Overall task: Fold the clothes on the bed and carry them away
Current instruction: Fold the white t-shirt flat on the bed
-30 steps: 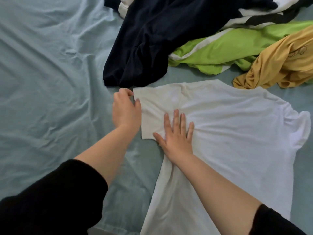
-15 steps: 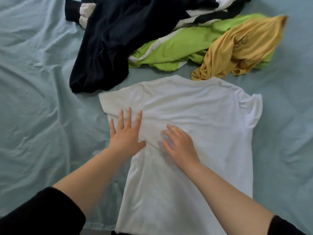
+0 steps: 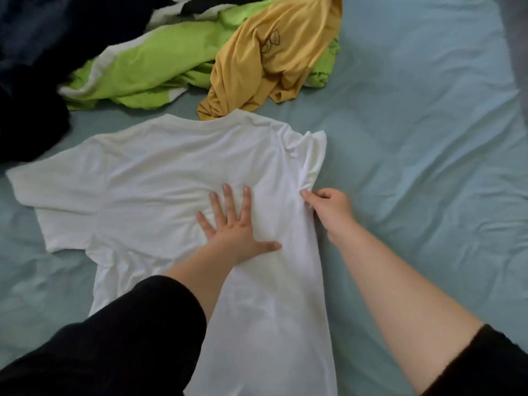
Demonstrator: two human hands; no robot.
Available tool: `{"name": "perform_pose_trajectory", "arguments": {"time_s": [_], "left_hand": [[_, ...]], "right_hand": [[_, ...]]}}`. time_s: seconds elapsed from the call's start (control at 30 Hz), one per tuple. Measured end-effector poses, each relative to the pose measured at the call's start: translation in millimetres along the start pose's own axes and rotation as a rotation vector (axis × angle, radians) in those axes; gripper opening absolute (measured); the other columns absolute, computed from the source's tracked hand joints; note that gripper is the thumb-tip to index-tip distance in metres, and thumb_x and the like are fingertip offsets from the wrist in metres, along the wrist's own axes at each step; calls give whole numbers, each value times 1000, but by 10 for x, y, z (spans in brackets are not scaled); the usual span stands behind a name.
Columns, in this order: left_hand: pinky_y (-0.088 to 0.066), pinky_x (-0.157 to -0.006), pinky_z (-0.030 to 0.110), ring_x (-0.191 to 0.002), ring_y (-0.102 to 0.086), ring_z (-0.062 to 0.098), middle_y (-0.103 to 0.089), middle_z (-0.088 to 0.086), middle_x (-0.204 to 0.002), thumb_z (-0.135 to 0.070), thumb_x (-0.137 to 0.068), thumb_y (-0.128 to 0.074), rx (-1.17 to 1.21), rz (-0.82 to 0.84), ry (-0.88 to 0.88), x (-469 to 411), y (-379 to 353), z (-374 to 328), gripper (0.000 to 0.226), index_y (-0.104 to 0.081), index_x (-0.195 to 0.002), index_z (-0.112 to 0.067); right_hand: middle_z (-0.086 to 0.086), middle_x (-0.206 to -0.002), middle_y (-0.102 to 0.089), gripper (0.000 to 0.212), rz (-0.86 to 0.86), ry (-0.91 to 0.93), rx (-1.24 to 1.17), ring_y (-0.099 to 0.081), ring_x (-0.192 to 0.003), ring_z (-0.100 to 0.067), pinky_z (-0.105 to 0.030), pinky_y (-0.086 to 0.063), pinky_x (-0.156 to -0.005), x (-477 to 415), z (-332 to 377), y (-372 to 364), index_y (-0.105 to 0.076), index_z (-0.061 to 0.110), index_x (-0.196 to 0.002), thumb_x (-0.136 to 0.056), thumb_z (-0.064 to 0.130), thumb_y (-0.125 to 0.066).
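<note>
A white T-shirt [image 3: 137,195] lies spread flat on the bed, collar toward the far side. My left hand [image 3: 234,227] presses flat on its middle with the fingers spread. At the shirt's right side, just below the bunched right sleeve [image 3: 313,155], my right hand [image 3: 328,205] pinches the fabric edge. Beyond the shirt lie a crumpled mustard-yellow garment [image 3: 271,55], a lime-green and white garment [image 3: 148,70] and a dark navy garment [image 3: 31,67] at the far left.
The pale blue-grey bedsheet [image 3: 423,138] covers the whole bed, wrinkled, with open sheet to the right of the shirt. A darker edge [image 3: 518,52] shows at the far right.
The view has swung right. My left hand slid from the left sleeve area to the shirt's middle. My right hand left the middle and now pinches the right side seam.
</note>
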State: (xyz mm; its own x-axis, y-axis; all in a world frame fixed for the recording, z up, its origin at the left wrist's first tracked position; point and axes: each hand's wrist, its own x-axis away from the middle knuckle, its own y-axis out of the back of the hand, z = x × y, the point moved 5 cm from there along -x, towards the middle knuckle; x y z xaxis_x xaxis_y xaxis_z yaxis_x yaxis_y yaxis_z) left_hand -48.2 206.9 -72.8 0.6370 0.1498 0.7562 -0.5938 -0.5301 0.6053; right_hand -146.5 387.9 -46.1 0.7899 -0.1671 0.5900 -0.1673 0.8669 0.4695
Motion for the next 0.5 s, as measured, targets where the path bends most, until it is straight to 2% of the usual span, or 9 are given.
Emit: {"name": "perform_pose_trajectory", "arguments": {"time_s": [0.07, 0.1, 0.17, 0.23, 0.3, 0.4, 0.43, 0.5], "left_hand": [[28, -98, 64, -114, 61, 28, 67, -3, -124, -99, -39, -41, -5, 13, 17, -46, -15, 7, 138, 55, -120, -42], [29, -97, 63, -111, 62, 27, 68, -4, -123, -100, -36, -39, -14, 20, 29, -61, -21, 2, 139, 55, -120, -42], [31, -95, 63, -108, 64, 25, 69, -3, -122, -102, -33, -36, -39, 28, 55, -83, -31, -13, 140, 56, -119, -42], [31, -95, 63, -106, 65, 25, 69, -2, -122, -103, -30, -34, -58, 34, 84, -97, -41, -17, 141, 56, -119, -41], [29, -96, 64, -105, 66, 26, 68, -2, -122, -103, -29, -34, -76, 35, 102, -112, -50, -20, 142, 57, -119, -40], [28, -97, 65, -105, 66, 27, 69, -1, -121, -104, -29, -31, -97, 41, 123, -130, -63, -29, 142, 58, -118, -39], [28, -97, 65, -105, 65, 27, 69, 0, -122, -104, -28, -31, -100, 40, 129, -135, -66, -31, 142, 58, -118, -39], [28, -97, 65, -107, 65, 27, 68, 0, -123, -103, -28, -31, -105, 30, 137, -149, -75, -30, 142, 57, -119, -39]], "right_hand": [[5, -53, -48, 30, 13, -19, -44, -40, -47, -8, -19, -33, -45, -34, 47, 18, -48, 19, -59, -82, 18, -68], [3, -54, -47, 28, 27, -74, -172, -41, -48, -10, -19, -33, -45, -41, 37, 28, -46, 18, -62, -85, 14, -61], [-2, -57, -54, 21, 182, -270, -563, -51, -49, -16, -21, -42, -50, 13, 3, -53, -50, 16, -69, -89, 13, -49], [-1, -57, -59, 22, 367, -393, -744, -56, -48, -16, -25, -47, -51, 98, 3, -124, -58, 17, -74, -93, 24, -50], [0, -61, -58, 24, 512, -430, -775, -51, -51, -15, -26, -43, -54, 118, 17, -147, -64, 19, -81, -93, 38, -57], [1, -59, -57, 23, 672, -404, -642, -48, -45, -12, -22, -38, -46, 87, 61, -116, -64, 19, -83, -82, 41, -70], [1, -64, -62, 23, 669, -363, -526, -54, -49, -12, -23, -44, -50, 47, 71, -92, -66, 18, -87, -78, 37, -74], [3, -78, -73, 26, 532, -210, -367, -68, -68, -11, -27, -55, -69, -102, 86, -4, -69, 12, -97, -77, 24, -78]]}}
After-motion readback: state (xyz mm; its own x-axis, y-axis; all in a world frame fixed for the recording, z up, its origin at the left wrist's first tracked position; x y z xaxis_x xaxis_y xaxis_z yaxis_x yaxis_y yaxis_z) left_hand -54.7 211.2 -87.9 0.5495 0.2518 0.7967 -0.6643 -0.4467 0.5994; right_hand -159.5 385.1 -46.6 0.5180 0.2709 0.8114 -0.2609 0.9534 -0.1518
